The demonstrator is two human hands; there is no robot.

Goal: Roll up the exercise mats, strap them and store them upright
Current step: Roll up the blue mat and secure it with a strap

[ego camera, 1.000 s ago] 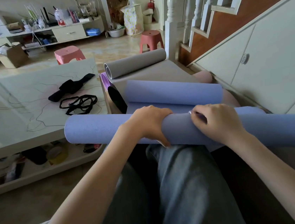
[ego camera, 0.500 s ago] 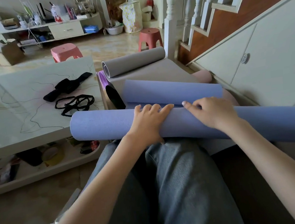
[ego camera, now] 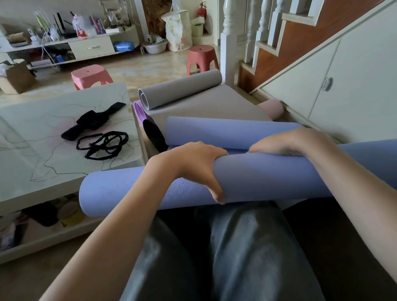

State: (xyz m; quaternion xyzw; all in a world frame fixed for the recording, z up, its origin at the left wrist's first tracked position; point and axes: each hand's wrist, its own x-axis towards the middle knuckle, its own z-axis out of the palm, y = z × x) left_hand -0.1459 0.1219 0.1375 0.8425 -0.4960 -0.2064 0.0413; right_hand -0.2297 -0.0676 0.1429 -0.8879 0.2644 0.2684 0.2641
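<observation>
Blue roll [ego camera: 257, 180] lies across the lap, long axis left–right, directly under both hands. Left hand [ego camera: 191, 166] is curled over its top, thumb on the near face; right hand [ego camera: 288, 143] likewise clasps the top. Straps [ego camera: 103, 145] lie far-left on the tabletop [ego camera: 20, 155], nearer the left hand.

Both hands now curled over blue roll [ego camera: 269, 177], fingers hidden, roll seemingly rolled nearer
</observation>
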